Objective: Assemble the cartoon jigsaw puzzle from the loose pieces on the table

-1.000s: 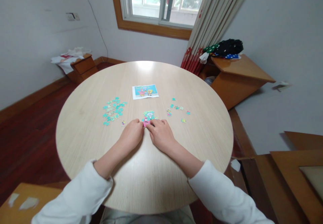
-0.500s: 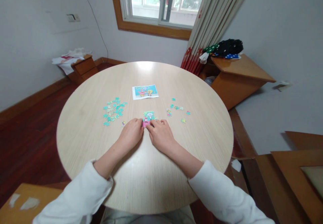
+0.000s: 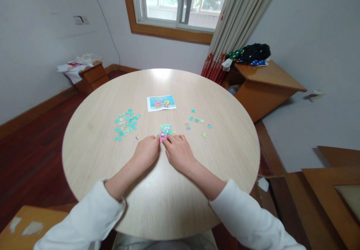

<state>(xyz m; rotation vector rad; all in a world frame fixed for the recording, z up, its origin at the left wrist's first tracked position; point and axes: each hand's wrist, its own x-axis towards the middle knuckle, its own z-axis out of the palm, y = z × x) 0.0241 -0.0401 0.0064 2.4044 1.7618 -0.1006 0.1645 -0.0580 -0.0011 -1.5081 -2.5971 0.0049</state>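
A small joined section of jigsaw puzzle (image 3: 165, 129), with a pink starfish figure and a pale green face on turquoise, lies flat on the round table. At its lower left edge, my left hand (image 3: 146, 149) has its fingers curled and pressed against the pink part. My right hand (image 3: 180, 150) grips the lower right side, thumb and fingers bent over the pieces. Both sets of fingertips partly cover the section's lower edge. Close to my left hand lies a loose puzzle piece (image 3: 137, 138); another piece (image 3: 174, 133) shows just above my right fingers.
Many turquoise puzzle pieces (image 3: 126, 124) are spread at the left. Several more loose pieces (image 3: 197, 120) lie at the right. Beyond the section rests a picture sheet (image 3: 161, 103) with cartoon figures. The pale round table (image 3: 168, 205) has a wooden cabinet (image 3: 270, 77) behind its right side.
My left hand has slid slightly towards me along the section's edge, uncovering more of its left side. My right hand stays almost in place.
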